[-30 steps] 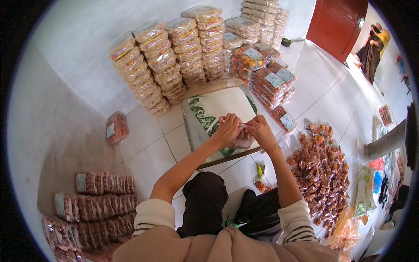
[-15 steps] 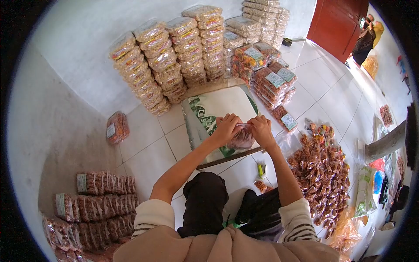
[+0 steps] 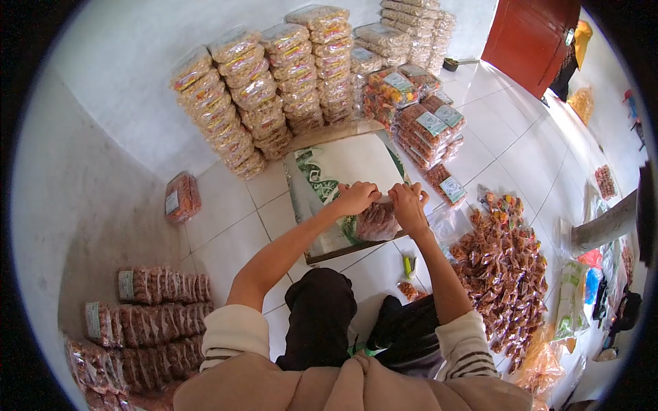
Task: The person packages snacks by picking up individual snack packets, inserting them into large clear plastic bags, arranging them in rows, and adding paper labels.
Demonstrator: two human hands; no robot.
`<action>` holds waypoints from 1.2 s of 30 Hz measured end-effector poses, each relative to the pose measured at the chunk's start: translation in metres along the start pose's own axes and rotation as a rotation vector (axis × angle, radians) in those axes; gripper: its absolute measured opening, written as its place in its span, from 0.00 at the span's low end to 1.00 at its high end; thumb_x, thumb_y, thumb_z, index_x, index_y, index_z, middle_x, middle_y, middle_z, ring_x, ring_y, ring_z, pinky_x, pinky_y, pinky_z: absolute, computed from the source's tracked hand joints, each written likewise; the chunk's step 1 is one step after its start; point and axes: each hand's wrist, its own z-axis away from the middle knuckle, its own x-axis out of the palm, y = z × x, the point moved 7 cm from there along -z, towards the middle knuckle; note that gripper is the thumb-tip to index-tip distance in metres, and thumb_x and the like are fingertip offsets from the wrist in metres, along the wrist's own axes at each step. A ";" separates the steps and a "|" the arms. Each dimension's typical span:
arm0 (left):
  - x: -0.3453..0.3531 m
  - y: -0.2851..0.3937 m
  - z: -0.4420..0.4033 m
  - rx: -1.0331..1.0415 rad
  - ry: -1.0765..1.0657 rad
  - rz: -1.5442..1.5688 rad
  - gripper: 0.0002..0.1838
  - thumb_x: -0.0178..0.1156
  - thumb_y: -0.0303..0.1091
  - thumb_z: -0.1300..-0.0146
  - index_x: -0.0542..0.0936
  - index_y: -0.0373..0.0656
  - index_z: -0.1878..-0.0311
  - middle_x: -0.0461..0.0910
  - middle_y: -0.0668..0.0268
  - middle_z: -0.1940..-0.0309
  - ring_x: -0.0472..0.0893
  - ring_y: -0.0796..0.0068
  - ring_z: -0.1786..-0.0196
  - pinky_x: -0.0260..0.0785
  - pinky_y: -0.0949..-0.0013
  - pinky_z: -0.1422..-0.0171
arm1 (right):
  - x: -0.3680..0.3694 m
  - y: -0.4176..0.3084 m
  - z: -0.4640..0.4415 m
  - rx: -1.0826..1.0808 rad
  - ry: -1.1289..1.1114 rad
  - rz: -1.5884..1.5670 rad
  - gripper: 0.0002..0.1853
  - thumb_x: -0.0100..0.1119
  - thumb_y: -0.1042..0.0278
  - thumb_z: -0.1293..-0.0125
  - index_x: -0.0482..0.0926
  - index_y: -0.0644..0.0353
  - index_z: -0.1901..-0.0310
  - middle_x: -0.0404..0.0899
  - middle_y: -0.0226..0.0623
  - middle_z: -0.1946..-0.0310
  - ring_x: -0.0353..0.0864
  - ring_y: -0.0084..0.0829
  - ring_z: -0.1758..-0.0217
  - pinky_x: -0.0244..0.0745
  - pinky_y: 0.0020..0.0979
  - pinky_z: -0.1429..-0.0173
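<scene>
A clear plastic bag of reddish-brown snacks (image 3: 376, 223) sits at the near right part of a low table covered with a white and green printed sheet (image 3: 356, 161). At the bag's upper left, my left hand (image 3: 358, 198) is closed in a pinch on the plastic. My right hand (image 3: 410, 207) grips the upper right side, fingers bent over the bag's mouth. The fingers partly cover the top of the bag, so its opening is hard to make out.
Tall stacks of bagged pale snacks (image 3: 250, 85) stand along the wall. Labelled brown packs (image 3: 428, 127) are piled beyond the table. A heap of small brown packets (image 3: 504, 267) covers the floor at right. Rows of packs (image 3: 151, 322) lie at left. A person stands by the red door (image 3: 528, 41).
My right hand has turned, its fingers now folding over the bag's top. The plastic edge that was stretched between my hands no longer shows; more of the bag's body is visible below them.
</scene>
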 end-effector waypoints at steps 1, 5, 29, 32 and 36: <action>-0.003 0.001 -0.002 -0.021 0.022 -0.046 0.13 0.45 0.43 0.37 0.75 0.46 0.66 0.76 0.67 0.66 0.72 0.65 0.56 0.49 0.48 0.56 | 0.003 0.001 -0.004 0.019 -0.029 0.001 0.06 0.48 0.65 0.39 0.73 0.56 0.67 0.73 0.33 0.68 0.63 0.37 0.56 0.50 0.46 0.52; -0.025 0.009 -0.015 0.096 0.203 -0.166 0.14 0.45 0.43 0.37 0.75 0.46 0.65 0.76 0.65 0.65 0.72 0.64 0.58 0.49 0.49 0.57 | -0.002 0.004 -0.025 -0.010 0.095 -0.012 0.07 0.47 0.64 0.40 0.73 0.57 0.67 0.73 0.35 0.67 0.63 0.40 0.54 0.51 0.50 0.50; -0.002 -0.024 -0.029 0.004 -0.322 0.047 0.23 0.53 0.54 0.42 0.80 0.40 0.65 0.79 0.59 0.73 0.75 0.68 0.68 0.65 0.65 0.61 | -0.024 -0.034 0.012 -0.441 0.088 -0.225 0.16 0.60 0.78 0.56 0.75 0.65 0.62 0.71 0.40 0.65 0.69 0.40 0.58 0.68 0.34 0.54; 0.002 -0.029 -0.026 -0.122 -0.241 -0.266 0.19 0.58 0.51 0.46 0.78 0.46 0.59 0.74 0.61 0.59 0.72 0.66 0.53 0.64 0.63 0.52 | -0.021 -0.027 0.010 -0.364 0.035 -0.257 0.15 0.59 0.79 0.55 0.75 0.66 0.62 0.71 0.41 0.65 0.69 0.40 0.58 0.68 0.35 0.53; -0.041 0.037 0.021 0.138 0.192 -0.254 0.14 0.57 0.41 0.46 0.73 0.44 0.59 0.70 0.62 0.59 0.68 0.63 0.51 0.61 0.60 0.48 | -0.019 -0.024 0.009 -0.346 0.007 -0.299 0.14 0.57 0.80 0.55 0.75 0.65 0.62 0.71 0.42 0.65 0.69 0.41 0.58 0.67 0.35 0.52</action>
